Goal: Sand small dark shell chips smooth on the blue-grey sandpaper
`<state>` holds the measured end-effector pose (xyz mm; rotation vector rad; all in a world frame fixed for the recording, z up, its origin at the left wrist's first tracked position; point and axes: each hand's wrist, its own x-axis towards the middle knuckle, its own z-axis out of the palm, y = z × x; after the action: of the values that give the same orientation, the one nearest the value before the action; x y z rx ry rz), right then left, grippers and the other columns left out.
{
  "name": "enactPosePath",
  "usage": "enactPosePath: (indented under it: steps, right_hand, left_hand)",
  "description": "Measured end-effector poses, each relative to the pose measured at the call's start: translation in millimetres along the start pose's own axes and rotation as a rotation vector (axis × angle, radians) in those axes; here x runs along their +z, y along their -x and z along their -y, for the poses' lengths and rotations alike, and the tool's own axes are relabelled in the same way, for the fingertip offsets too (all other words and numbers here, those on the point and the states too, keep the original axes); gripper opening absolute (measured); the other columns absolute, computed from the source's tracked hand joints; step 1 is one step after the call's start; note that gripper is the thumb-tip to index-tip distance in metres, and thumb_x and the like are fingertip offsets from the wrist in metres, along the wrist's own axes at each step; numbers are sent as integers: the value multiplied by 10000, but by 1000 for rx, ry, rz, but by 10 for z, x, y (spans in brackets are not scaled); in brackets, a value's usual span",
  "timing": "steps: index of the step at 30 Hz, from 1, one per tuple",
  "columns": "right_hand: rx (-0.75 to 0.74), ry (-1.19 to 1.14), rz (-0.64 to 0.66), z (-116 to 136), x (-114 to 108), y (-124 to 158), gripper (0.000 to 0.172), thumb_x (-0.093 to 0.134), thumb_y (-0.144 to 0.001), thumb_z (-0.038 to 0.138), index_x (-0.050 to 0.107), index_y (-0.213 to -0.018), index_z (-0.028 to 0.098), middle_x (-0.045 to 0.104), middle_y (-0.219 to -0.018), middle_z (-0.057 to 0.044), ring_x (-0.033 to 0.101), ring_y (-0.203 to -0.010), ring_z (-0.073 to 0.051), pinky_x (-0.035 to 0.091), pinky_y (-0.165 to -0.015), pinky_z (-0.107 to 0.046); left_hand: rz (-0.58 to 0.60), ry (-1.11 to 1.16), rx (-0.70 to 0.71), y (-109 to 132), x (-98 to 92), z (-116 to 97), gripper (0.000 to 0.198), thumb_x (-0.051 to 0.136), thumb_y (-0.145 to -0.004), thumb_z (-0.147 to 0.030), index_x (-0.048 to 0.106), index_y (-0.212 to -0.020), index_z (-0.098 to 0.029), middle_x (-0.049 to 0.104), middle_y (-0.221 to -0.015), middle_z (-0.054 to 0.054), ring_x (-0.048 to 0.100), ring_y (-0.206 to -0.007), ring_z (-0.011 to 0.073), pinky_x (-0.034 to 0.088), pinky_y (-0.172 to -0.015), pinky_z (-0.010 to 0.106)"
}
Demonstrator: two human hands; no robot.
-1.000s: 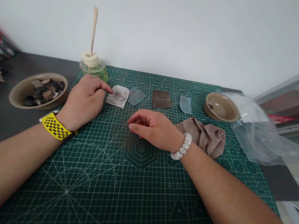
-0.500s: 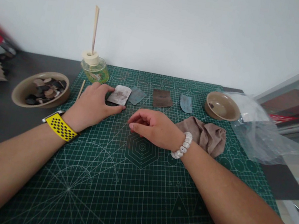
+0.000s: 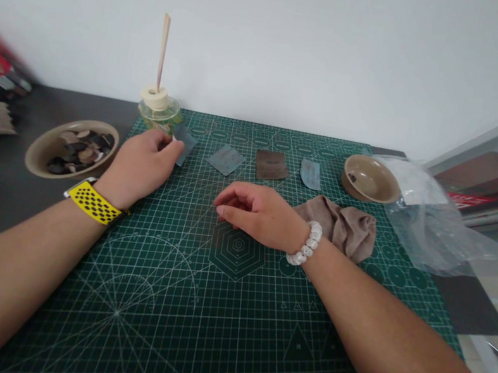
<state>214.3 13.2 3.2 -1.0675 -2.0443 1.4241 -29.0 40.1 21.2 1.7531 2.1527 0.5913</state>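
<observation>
My left hand (image 3: 150, 159) is closed at the mat's upper left, thumb and fingers pinching a blue-grey sandpaper piece (image 3: 185, 146). The piece is partly hidden behind the fingers, and a small white bit shows at the fingertips. My right hand (image 3: 254, 210) hovers over or rests on the green cutting mat (image 3: 145, 335), fingers loosely curled; I see nothing in it. Beyond it lie a blue-grey square (image 3: 226, 160), a brown square (image 3: 271, 165) and a smaller blue-grey piece (image 3: 311, 174). A crumpled brown cloth (image 3: 343, 225) is beside my right wrist.
At left stands a bowl (image 3: 35, 158) of dark and tan flat pieces. A reed diffuser (image 3: 159, 108) is just behind my left hand. At right are another bowl (image 3: 375, 180) with a small dark piece inside and a clear plastic bag (image 3: 443, 233). A white wall (image 3: 274, 43) closes the back.
My left hand has taken hold of the white-faced piece and moved it left, off the blue-grey square; a blue-grey face now shows. My right hand stays put.
</observation>
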Motion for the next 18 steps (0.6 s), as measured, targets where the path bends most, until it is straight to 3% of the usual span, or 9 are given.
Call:
enactPosePath:
  steps: [4,6,8,10,13,18]
  right_hand:
    - [-19,-15,-5,6,-7,13,57,745,-1018,243,755,-1036,190,775,-890,13,684,-776,-129,541,-784,-294]
    - [-15,-25,-7,10,-8,15,60,741,-1020,246,754,-1038,190,781,-898,9,696,-783,-132,545,-781,-293]
    - [-12,-31,-8,12,-5,12,63,740,-1020,245,754,-1039,187,782,-898,8,702,-786,-133,548,-779,-290]
    - [-12,-34,-10,7,1,8,54,740,-1016,240,754,-1032,189,782,-887,11,705,-782,-132,550,-777,-288]
    - [-10,-30,-18,-11,8,4,42,740,-1011,240,755,-1019,202,793,-886,11,718,-788,-138,555,-778,-290]
    - [8,-24,-41,-22,6,5,46,738,-1008,245,763,-1015,207,802,-882,6,732,-802,-146,559,-775,-290]
  left_hand:
    - [-30,12,-42,-12,10,14,182,489,-1025,-344,553,-884,-250,658,-912,70,654,-937,296,498,-908,423]
    - [-50,48,-69,-1,27,5,133,569,-1007,-334,598,-1068,-220,660,-925,58,664,-921,294,526,-932,438]
    - [-63,104,-97,14,45,-14,382,651,-967,-286,563,-1318,-162,647,-926,37,655,-860,279,550,-929,447]
    - [-59,134,-113,26,53,-32,529,678,-946,-230,516,-1438,-124,615,-900,13,625,-791,261,561,-907,450]
    - [-78,128,-97,28,45,-39,458,663,-936,-165,565,-1383,-142,551,-866,-12,569,-743,245,547,-877,446]
    - [-229,233,-12,11,20,9,403,570,-847,2,540,-1191,-206,497,-866,-28,518,-748,224,475,-800,396]
